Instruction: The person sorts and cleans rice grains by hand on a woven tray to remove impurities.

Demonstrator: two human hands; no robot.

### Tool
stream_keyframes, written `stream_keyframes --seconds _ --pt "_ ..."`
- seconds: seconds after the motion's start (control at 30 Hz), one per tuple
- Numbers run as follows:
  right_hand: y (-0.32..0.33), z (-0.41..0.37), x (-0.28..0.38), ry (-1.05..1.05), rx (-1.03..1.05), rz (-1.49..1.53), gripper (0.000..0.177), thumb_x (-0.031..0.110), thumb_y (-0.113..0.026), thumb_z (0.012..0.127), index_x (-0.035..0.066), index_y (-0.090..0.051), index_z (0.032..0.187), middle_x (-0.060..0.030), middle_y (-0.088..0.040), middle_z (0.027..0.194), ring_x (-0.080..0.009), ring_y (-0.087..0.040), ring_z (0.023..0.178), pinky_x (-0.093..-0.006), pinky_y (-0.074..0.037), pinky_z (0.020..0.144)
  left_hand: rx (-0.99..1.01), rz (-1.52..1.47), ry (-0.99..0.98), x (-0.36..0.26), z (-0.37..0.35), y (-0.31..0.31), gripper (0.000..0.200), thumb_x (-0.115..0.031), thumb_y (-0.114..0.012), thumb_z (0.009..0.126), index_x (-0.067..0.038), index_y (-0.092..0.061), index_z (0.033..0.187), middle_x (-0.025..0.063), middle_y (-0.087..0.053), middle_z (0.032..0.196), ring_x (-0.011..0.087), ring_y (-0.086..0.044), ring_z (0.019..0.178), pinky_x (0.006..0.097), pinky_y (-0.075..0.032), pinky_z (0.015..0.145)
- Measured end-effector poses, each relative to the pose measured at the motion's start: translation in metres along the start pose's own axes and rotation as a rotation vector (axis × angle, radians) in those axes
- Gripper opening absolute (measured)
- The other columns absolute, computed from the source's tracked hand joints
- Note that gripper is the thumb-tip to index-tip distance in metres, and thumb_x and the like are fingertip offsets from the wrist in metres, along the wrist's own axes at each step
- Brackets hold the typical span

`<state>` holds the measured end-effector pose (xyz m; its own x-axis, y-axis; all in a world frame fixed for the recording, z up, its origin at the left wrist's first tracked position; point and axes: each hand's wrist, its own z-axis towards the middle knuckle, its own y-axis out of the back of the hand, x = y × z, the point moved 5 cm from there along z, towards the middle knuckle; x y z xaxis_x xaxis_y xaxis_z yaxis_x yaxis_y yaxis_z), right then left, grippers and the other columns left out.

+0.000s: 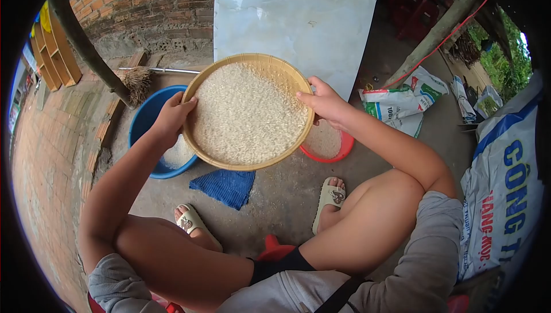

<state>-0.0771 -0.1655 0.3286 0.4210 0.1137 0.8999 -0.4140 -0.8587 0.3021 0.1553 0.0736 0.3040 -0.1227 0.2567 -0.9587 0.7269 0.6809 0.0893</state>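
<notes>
A round, shallow woven winnowing basket (251, 167) is held up in front of me, with a wide layer of white rice grains (244, 115) inside. My left hand (173, 119) grips its left rim, thumb on top. At the right rim, my right hand (325, 104) holds on the same way, fingers curled beneath. Below and to the left stands a blue basin (140, 119) with some rice in it, partly hidden by the basket. Under the right side, a red basin (329, 158) also contains rice.
A blue cloth (225, 188) lies on the ground between my feet and the basket. Behind, a white sheet (293, 20) leans near a brick wall (155, 3). A broom (136, 80) is at the left; printed sacks (402, 103) and a large bag (502, 192) are at the right.
</notes>
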Motion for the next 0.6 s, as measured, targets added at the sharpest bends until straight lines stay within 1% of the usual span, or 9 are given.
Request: stream_keyframes --seconds 0.1,0.13,0.2,0.3,0.4,0.43,0.5,0.57,0.6 --pt "-0.007 -0.007 0.011 0.010 -0.005 -0.008 0.032 0.018 -0.051 0.095 0.001 -0.043 0.121 -0.0123 -0.063 0.091 -0.0156 -0.063 0.071 -0.0286 -0.050 0.055 -0.014 -0.074 -0.007 0.000 0.001 0.006 0.027 -0.021 -0.053 0.094 -0.004 -0.052 0.115 0.0044 -0.058 0.088 0.0120 -0.060 0.076 0.0279 -0.053 0.063" --pt "-0.001 0.006 -0.004 0.015 -0.002 -0.002 0.032 0.018 -0.051 0.095 0.001 -0.043 0.121 -0.0123 -0.063 0.091 -0.0156 -0.063 0.071 -0.0286 -0.050 0.055 -0.040 -0.029 0.003 -0.001 -0.001 0.001 0.027 -0.021 -0.053 0.094 -0.004 -0.052 0.115 0.0043 -0.057 0.088 0.0126 -0.060 0.075 0.0285 -0.053 0.062" --pt "0.020 0.044 -0.046 0.083 -0.026 0.094 0.031 0.019 -0.051 0.094 0.001 -0.041 0.117 -0.0112 -0.060 0.080 -0.0154 -0.057 0.054 -0.0300 -0.041 0.042 -0.095 0.060 0.038 -0.014 -0.021 -0.027 0.028 -0.022 -0.054 0.093 -0.005 -0.051 0.116 0.0043 -0.057 0.087 0.0141 -0.059 0.072 0.0307 -0.051 0.057" --pt "0.020 0.044 -0.055 0.075 -0.059 0.082 0.031 0.019 -0.052 0.093 0.002 -0.040 0.116 -0.0118 -0.060 0.079 -0.0156 -0.056 0.051 -0.0304 -0.042 0.041 -0.063 0.100 0.035 -0.008 -0.013 -0.026 0.028 -0.022 -0.053 0.094 -0.004 -0.050 0.115 0.0048 -0.058 0.086 0.0132 -0.060 0.069 0.0306 -0.053 0.058" --pt "-0.005 0.002 0.000 0.028 0.019 0.011 0.029 0.019 -0.052 0.093 0.002 -0.042 0.115 -0.0124 -0.061 0.080 -0.0166 -0.057 0.053 -0.0306 -0.042 0.041 0.055 -0.009 0.034 0.000 -0.001 0.002 0.028 -0.020 -0.051 0.095 -0.003 -0.050 0.117 0.0059 -0.059 0.090 0.0131 -0.062 0.077 0.0311 -0.054 0.063" --pt "-0.006 0.003 0.001 0.033 0.026 0.018 0.029 0.019 -0.052 0.093 0.002 -0.042 0.115 -0.0124 -0.061 0.080 -0.0166 -0.057 0.053 -0.0306 -0.042 0.041 0.047 -0.002 0.035 0.001 0.001 0.003 0.028 -0.020 -0.051 0.095 -0.003 -0.050 0.117 0.0059 -0.059 0.090 0.0131 -0.062 0.077 0.0311 -0.054 0.063" --pt "-0.004 0.003 -0.006 0.024 -0.013 0.031 0.029 0.019 -0.052 0.093 0.002 -0.043 0.115 -0.0121 -0.061 0.079 -0.0166 -0.058 0.053 -0.0304 -0.041 0.040 -0.012 -0.043 0.064 0.007 0.000 0.002 0.028 -0.020 -0.050 0.095 -0.003 -0.050 0.117 0.0057 -0.058 0.089 0.0138 -0.061 0.077 0.0295 -0.054 0.065" --pt "0.010 0.020 -0.034 -0.002 -0.018 0.031 0.028 0.018 -0.052 0.093 0.003 -0.043 0.115 -0.0112 -0.061 0.077 -0.0164 -0.057 0.053 -0.0301 -0.040 0.039 -0.032 0.089 0.076 0.000 -0.013 -0.020 0.028 -0.020 -0.051 0.094 -0.003 -0.050 0.118 0.0052 -0.057 0.087 0.0145 -0.059 0.070 0.0288 -0.053 0.061" --pt "0.018 0.035 -0.052 0.006 -0.021 0.048 0.028 0.018 -0.052 0.093 0.003 -0.043 0.115 -0.0111 -0.061 0.077 -0.0164 -0.057 0.052 -0.0300 -0.040 0.039 -0.038 0.134 0.093 -0.006 -0.018 -0.027 0.028 -0.019 -0.051 0.094 -0.003 -0.050 0.118 0.0057 -0.057 0.087 0.0147 -0.059 0.070 0.0291 -0.054 0.060"
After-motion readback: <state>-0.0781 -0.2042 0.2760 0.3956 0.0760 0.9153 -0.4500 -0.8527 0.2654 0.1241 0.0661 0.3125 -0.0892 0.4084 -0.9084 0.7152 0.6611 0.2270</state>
